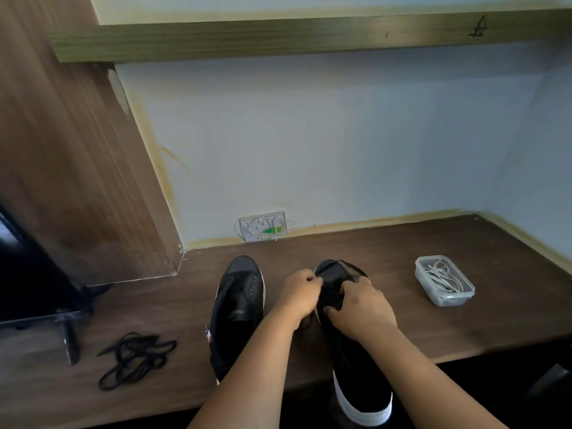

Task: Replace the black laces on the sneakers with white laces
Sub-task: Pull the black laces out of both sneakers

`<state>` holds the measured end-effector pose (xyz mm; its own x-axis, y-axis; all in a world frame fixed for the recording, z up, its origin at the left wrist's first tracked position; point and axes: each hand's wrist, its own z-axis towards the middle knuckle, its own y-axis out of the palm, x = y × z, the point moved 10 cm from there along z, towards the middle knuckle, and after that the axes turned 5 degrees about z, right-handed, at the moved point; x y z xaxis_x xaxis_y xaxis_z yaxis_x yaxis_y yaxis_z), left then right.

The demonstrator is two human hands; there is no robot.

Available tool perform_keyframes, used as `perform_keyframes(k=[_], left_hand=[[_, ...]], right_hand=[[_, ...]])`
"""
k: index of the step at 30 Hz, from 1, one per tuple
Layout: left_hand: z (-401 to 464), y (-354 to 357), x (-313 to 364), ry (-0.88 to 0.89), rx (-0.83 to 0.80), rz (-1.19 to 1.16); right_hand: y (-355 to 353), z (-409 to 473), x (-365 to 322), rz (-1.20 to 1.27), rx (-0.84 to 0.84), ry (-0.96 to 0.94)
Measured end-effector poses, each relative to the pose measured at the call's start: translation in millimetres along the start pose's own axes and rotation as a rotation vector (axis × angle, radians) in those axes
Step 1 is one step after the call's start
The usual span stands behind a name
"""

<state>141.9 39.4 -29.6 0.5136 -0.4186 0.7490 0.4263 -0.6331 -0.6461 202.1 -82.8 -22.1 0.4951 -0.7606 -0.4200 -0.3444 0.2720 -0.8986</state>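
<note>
Right sneaker (349,342) on bench (448,320) edge, heel overhanging; black lace still in it. Left hand (298,297) and right hand (360,308) both curled, pinching lace at front eyelets. Left sneaker (236,311) beside it, already unlaced; removed black lace (136,359) heaped further left. White laces (442,278) in clear container (445,300) (well apart, right). Lace soft, limp, light; best pinch near eyelet, pull short lengths.

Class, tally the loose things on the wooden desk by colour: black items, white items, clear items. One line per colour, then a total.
Black: 3, the left sneaker, the right sneaker, the black lace pile
White: 1, the white laces bundle
Clear: 1, the plastic container
Total: 5
</note>
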Motion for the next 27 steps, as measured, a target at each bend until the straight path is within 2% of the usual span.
perform_keyframes(k=[3,6,8,9,10,11,14,16,18,22,25,27], left_hand=[[-3,-27,3,-0.072,0.14,-0.391],[-10,-67,7,-0.04,0.287,-0.991],[-12,-86,18,0.055,0.215,-1.417],[-14,-90,23,0.086,0.156,-1.532],[-15,-89,23,0.082,0.124,-1.517],[-15,-86,18,0.047,0.136,-1.325],[-14,-67,0,0.007,0.215,-0.188],[-9,-32,-4,0.051,0.101,0.2],[-6,0,-2,0.116,-0.007,0.374],[-1,13,6,0.198,-0.008,0.502],[3,14,0,0.2,-0.065,0.443],[3,9,-2,0.154,-0.068,0.298]], right_hand=[[0,2,0,-0.001,0.004,0.013],[1,3,0,-0.011,0.005,0.005],[3,3,0,-0.012,0.004,0.0],[3,4,0,-0.01,0.004,-0.002],[3,5,0,-0.008,0.005,-0.004],[3,5,0,-0.008,0.003,-0.005],[1,5,-1,-0.013,0.007,-0.005],[0,4,-1,-0.012,0.011,-0.011],[-2,2,-1,-0.001,0.017,-0.021],[-4,2,0,0.014,0.02,-0.038],[-5,3,0,0.01,0.024,-0.037],[-6,3,0,0.0,0.023,-0.037]])
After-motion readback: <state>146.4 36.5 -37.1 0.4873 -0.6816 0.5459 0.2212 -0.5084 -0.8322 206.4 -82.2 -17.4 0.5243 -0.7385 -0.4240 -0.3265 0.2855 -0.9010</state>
